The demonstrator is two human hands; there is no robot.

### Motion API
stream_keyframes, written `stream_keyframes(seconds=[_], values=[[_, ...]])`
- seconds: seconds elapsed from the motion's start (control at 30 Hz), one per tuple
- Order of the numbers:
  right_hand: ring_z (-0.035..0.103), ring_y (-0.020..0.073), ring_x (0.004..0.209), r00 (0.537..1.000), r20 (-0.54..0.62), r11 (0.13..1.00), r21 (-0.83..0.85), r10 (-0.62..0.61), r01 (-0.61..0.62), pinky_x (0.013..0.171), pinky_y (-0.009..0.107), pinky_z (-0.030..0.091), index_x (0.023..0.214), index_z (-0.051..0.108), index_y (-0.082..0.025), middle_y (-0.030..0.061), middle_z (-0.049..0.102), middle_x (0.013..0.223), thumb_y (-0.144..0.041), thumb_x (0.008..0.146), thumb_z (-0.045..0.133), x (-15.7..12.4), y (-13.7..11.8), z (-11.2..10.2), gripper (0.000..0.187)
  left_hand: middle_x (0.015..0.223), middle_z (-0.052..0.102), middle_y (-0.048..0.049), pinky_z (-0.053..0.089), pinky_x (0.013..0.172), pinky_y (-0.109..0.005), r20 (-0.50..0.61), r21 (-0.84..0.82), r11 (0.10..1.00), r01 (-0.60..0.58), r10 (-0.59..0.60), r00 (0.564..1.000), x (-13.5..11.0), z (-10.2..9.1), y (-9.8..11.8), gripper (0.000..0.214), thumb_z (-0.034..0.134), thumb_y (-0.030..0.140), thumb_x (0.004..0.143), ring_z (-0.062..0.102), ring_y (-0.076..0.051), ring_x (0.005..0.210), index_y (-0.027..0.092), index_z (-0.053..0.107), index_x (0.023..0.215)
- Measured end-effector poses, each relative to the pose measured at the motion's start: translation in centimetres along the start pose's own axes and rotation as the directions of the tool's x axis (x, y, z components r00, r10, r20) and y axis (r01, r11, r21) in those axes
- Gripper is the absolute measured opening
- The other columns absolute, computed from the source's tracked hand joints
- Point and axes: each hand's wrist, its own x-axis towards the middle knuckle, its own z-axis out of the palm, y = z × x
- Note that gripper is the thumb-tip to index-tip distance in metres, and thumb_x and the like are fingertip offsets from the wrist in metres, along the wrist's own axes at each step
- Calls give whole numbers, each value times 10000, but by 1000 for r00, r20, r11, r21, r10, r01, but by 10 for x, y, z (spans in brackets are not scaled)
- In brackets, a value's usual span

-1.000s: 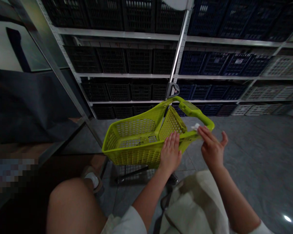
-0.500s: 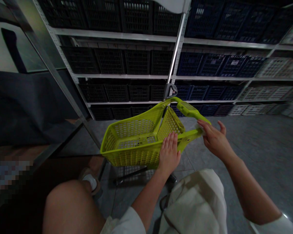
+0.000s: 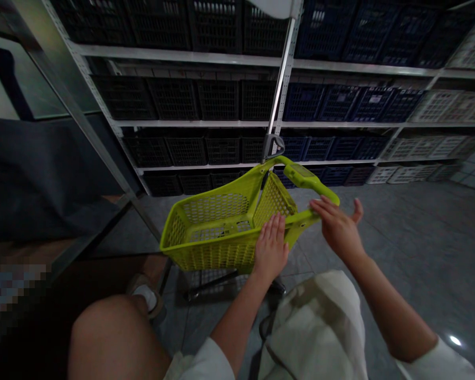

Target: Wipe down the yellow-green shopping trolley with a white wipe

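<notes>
A lime-green plastic shopping cart stands before me, its lattice basket without goods and its handle at the right end. A perforated flap stands inside the basket near the handle. My left hand lies flat with fingers stretched over the near rim, holding nothing. At the handle end of that rim rests my right hand, its fingers extended on the plastic and thumb raised apart; its palm side is hidden. A grey clip-like piece on a metal pole rises at the handle's far corner.
Behind the cart, white metal shelves carry rows of black crates, blue crates and white crates. A metal-framed stand with dark cloth is on the left. Grey tiled floor extends to the right.
My right hand has slid slightly left along the rim, away from the handle's corner. My left hand keeps its place on the near side. The view has shifted a little.
</notes>
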Motion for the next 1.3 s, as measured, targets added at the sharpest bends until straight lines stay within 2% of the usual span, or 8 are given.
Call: stream_keyframes(seconds=[0.17, 0.4, 0.53, 0.7, 0.93, 1.0, 1.13, 1.3], values=[[580, 260, 1264, 978, -112, 983, -37, 175, -180, 1168, 586, 11, 1284, 601, -233, 89, 686, 1276, -68, 903, 396, -1, 0, 3, 462, 1627, 263, -144, 303, 1209, -456, -20, -45, 999, 19, -20, 1000, 1, 2, 4, 783, 511, 295, 897, 230, -257, 1510, 86, 140, 1554], [562, 213, 1290, 999, 45, 998, 70, -5, 2, 1202, 480, 56, 1317, 578, -241, 62, 660, 1326, -51, 895, 397, -6, -73, 14, 497, 1611, 304, -146, 309, 1208, -448, -7, -30, 1000, 3, -3, 1000, 2, -1, 2, 755, 506, 252, 884, 253, -251, 1503, 77, 180, 1542], [597, 201, 1247, 998, 32, 998, 40, -47, 46, 1194, 521, 6, 1316, 575, -263, 46, 671, 1311, -46, 900, 397, -5, -25, -2, 502, 1620, 289, -132, 292, 1216, -423, 9, -11, 1000, -3, 3, 1000, 0, -3, 0, 743, 504, 279, 900, 244, -244, 1506, 74, 189, 1541], [589, 250, 1257, 987, -91, 990, -47, 130, -135, 1176, 563, 54, 1281, 601, -228, 84, 684, 1281, -77, 907, 396, -5, 20, -9, 453, 1634, 250, -134, 272, 1225, -419, 20, 1, 1000, 11, -11, 1000, 0, -4, 4, 766, 503, 314, 907, 222, -249, 1512, 64, 164, 1547], [567, 247, 1280, 997, -12, 997, 24, 70, -70, 1211, 492, 53, 1299, 586, -192, 95, 673, 1297, -70, 893, 410, -8, -83, 17, 459, 1618, 276, -171, 268, 1231, -432, 9, 5, 1000, -3, 3, 1000, -1, -2, 4, 770, 515, 286, 888, 205, -249, 1517, 30, 182, 1533], [560, 234, 1289, 999, 38, 998, 67, 18, -21, 1213, 465, 81, 1313, 577, -191, 88, 658, 1324, -74, 895, 413, -9, -91, 15, 464, 1612, 290, -172, 270, 1229, -437, 9, -5, 1000, -6, 6, 1000, -2, -2, 2, 749, 505, 267, 887, 215, -252, 1514, 26, 199, 1527], [591, 200, 1254, 998, 58, 996, 80, -32, 27, 1207, 499, 36, 1326, 567, -244, 54, 659, 1328, -55, 891, 392, -8, -42, -1, 506, 1627, 265, -144, 275, 1223, -423, 11, -20, 1000, -7, 7, 1000, -3, -5, 0, 753, 498, 278, 903, 233, -246, 1509, 54, 171, 1543], [615, 238, 1217, 979, -85, 982, -25, 184, -187, 1173, 546, 81, 1246, 625, -229, 87, 688, 1273, -78, 886, 390, -4, 7, -6, 456, 1639, 227, -141, 270, 1225, -427, 14, -29, 1000, -6, 6, 1000, -3, -5, 1, 775, 508, 304, 910, 210, -251, 1515, 55, 147, 1549]])
